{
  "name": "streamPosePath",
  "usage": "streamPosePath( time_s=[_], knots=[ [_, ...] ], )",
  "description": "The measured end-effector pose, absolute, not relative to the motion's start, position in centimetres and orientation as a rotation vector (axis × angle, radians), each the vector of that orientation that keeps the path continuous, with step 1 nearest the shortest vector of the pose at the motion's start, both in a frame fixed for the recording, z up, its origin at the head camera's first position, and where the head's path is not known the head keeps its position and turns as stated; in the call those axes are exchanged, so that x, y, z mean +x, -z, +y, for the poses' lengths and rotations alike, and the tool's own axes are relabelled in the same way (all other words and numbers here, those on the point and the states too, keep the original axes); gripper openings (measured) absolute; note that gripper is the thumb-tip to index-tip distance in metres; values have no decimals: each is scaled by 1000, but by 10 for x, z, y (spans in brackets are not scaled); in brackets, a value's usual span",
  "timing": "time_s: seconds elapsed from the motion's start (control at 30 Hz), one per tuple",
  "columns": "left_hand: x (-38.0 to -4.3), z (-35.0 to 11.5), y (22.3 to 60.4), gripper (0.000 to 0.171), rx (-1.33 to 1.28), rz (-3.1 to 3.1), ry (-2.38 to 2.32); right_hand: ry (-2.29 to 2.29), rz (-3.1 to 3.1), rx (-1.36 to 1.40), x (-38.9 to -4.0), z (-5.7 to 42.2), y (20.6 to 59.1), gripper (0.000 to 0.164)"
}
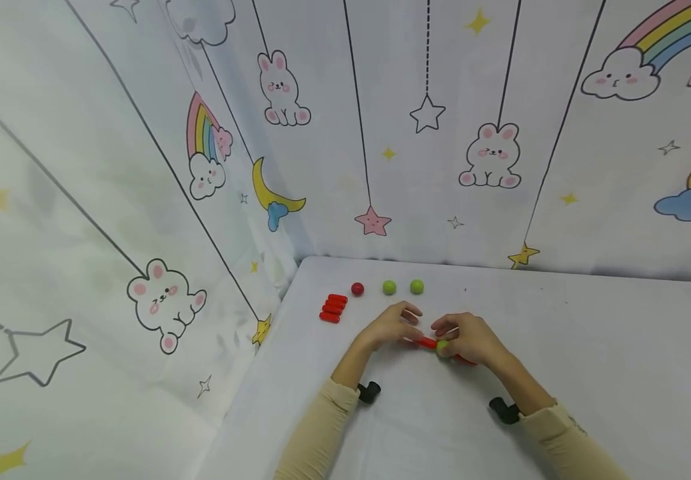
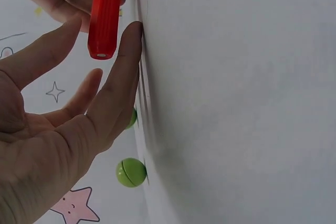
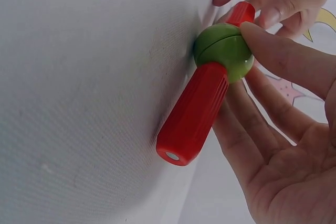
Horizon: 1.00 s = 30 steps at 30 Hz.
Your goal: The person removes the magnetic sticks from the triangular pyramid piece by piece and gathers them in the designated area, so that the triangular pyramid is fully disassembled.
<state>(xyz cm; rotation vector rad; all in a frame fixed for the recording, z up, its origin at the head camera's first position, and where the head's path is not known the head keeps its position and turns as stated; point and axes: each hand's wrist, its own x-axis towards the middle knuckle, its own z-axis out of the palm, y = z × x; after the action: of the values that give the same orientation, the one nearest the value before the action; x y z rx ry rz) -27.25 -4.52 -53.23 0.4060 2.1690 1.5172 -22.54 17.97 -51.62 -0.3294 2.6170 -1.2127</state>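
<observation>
My right hand pinches a shiny green ball between thumb and fingers, low over the table. Two red ribbed rods are joined to the ball on opposite sides; the near one shows a small silvery disc at its end. The other red rod points towards my left hand. In the left wrist view the left thumb and forefinger are spread either side of that rod's end, with gaps showing.
At the far left of the white table lie several red rods in a stack. Beside them sit a red ball and two green balls, one left and one right. A patterned curtain hangs behind.
</observation>
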Motion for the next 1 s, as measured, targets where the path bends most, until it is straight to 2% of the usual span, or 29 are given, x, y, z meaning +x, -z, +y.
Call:
streamPosePath(
  time_s=[1.0],
  knots=[
    [-270,-47,526,50,402,2253,-1375,1204,2611,-299,-220,175,512,43]
  ],
)
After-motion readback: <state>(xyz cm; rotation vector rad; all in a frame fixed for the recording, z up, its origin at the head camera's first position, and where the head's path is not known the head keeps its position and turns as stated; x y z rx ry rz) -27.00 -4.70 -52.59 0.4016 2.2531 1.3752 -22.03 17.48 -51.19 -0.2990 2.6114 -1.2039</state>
